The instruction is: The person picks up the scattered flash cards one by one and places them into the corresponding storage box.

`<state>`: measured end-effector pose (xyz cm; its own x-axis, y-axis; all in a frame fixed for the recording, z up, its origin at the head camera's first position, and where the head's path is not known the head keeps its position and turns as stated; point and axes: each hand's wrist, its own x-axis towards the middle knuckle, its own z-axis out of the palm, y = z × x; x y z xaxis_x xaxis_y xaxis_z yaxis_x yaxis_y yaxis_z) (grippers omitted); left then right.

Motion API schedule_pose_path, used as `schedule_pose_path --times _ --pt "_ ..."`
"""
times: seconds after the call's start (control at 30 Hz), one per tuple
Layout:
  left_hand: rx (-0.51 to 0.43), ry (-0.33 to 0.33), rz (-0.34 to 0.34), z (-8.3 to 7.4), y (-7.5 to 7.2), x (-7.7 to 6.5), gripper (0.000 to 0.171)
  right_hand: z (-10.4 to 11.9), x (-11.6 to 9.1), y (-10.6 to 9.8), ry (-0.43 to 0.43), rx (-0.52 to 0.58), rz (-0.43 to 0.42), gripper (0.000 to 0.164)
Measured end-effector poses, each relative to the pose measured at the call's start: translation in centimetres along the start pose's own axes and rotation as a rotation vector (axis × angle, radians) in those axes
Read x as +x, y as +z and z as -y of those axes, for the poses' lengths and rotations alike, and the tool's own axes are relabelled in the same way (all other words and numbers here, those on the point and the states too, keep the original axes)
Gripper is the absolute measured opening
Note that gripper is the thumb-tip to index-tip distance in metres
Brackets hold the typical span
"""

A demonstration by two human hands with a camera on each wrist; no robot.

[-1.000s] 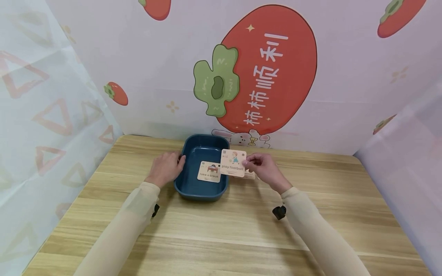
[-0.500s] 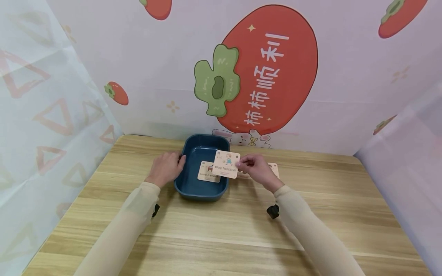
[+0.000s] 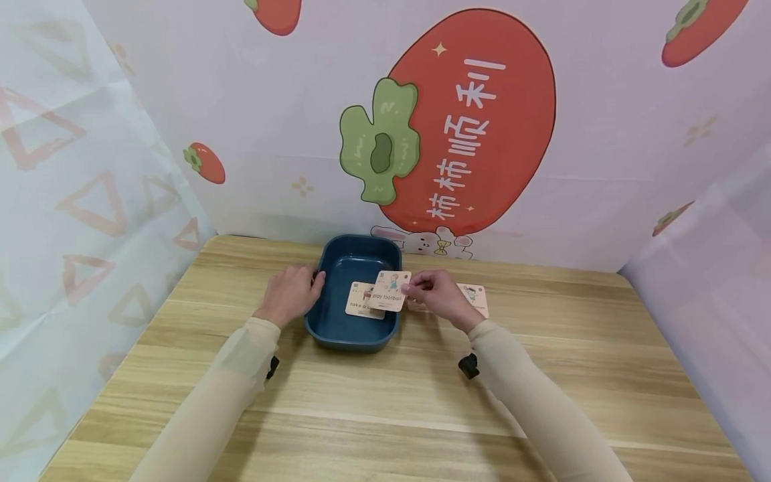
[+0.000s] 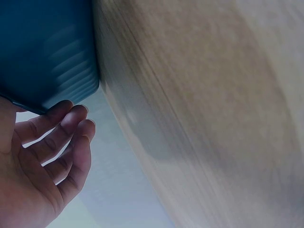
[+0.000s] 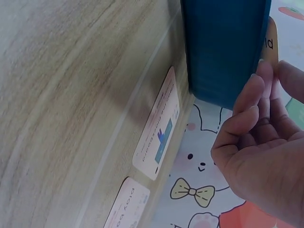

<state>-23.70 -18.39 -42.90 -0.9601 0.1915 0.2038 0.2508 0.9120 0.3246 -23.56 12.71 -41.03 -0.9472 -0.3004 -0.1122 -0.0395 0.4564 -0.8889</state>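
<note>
My right hand [image 3: 442,300] pinches a "play football" flash card [image 3: 387,294] by its right edge, over the right side of a blue plastic bin [image 3: 346,338]. In the right wrist view the card's end [image 5: 271,45] shows between thumb and fingers just past the bin wall [image 5: 225,52]. A "take a break" flash card [image 3: 358,306] lies in the bin, partly covered by the held card. My left hand [image 3: 288,294] grips the bin's left rim, its thumb at the top edge and its curled fingers [image 4: 71,121] against the outside.
Right of the bin, flash cards lie on the wooden table [image 3: 373,415]: one [image 3: 476,298] shows beyond my right hand, another [image 3: 417,306] is mostly hidden under it. A printed cloth backdrop [image 3: 271,167] rises behind the table's back edge.
My right hand has carried the "play football" card left and slightly down, further over the bin and the "take a break" card. The left hand and bin stay put.
</note>
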Motion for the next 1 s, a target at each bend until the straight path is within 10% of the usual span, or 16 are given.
schedule_pose_path --times 1.0 --pt "-0.010 0.007 -0.007 0.1 0.2 0.0 0.034 -0.1 1.1 1.6 0.116 -0.069 -0.054 0.023"
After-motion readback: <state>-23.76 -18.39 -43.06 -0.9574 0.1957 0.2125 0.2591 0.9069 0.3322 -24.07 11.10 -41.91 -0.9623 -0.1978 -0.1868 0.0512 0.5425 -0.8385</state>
